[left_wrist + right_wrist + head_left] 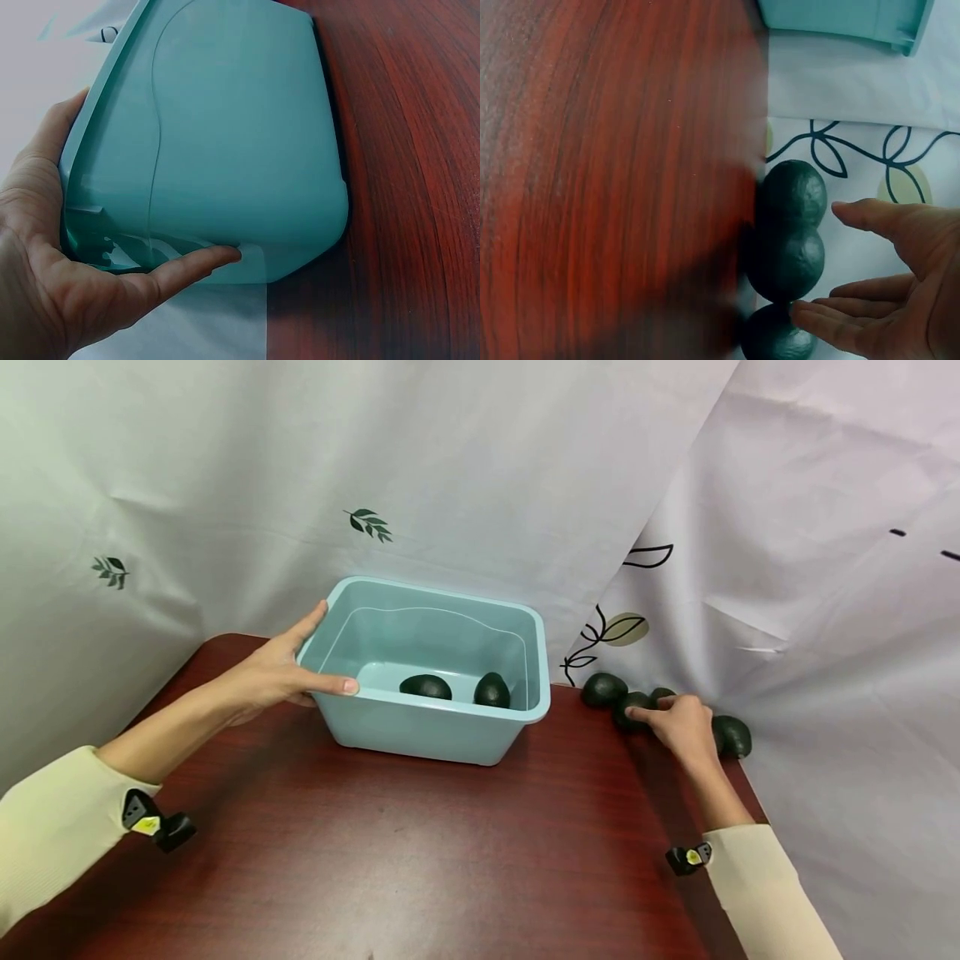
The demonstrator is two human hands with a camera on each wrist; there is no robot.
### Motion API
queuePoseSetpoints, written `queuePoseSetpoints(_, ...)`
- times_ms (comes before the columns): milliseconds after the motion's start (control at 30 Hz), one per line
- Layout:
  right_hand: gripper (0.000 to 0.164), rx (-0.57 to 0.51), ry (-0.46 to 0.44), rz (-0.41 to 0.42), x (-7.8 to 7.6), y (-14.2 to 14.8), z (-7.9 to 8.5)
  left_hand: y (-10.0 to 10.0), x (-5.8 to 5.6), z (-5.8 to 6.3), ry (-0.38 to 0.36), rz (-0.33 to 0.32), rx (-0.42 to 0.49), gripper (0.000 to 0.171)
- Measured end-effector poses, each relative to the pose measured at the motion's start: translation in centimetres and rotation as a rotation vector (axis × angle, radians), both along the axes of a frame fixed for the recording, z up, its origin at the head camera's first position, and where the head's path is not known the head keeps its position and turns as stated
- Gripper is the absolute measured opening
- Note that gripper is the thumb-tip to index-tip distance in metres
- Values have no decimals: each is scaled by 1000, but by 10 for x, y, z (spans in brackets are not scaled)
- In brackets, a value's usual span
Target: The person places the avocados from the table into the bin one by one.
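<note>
A light blue plastic tub [420, 731] sits on the table with two dark green avocados inside, one [425, 687] lying lengthwise and another [492, 690] to its right. My left hand [273, 672] holds the tub's left end, thumb and fingers spread over the rim and outer wall. Over a cluster of avocados at the table's right edge is my right hand [684, 727], its thumb and fingers apart around one avocado [786, 262]. The right wrist view shows fingertips right at that avocado's lower side, with a neighbouring avocado [793, 191] by the thumb.
More avocados lie along the edge, including one [603, 690] nearest the tub and one [732, 737] beyond the right hand. A pale curtain [480, 468] with leaf prints hangs behind the dark red wooden table [420, 852] and along its right side.
</note>
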State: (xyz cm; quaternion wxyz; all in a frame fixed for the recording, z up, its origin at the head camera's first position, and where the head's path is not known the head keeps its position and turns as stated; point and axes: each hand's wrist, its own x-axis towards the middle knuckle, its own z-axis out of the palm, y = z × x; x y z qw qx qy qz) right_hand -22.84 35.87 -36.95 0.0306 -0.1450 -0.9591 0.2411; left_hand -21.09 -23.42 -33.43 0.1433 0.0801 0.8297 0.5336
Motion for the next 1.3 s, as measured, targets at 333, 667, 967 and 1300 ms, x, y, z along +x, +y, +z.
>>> queuePoseSetpoints(333, 66, 10, 48, 19, -3, -4, -15, 0, 1, 0, -2, 3, -2, 136)
queuePoseSetpoints(667, 73, -7, 105, -21, -8, -10, -21, 0, 1, 1, -3, 8, -3, 136)
queuePoseSetpoints(967, 69, -22, 152, -62, -12, -11, -32, 1, 1, 2, -10, 7, 6, 136)
queuePoseSetpoints(1300, 63, -34, 147, -69, -11, -9, -34, 1, -1, 1, -11, 6, 9, 135)
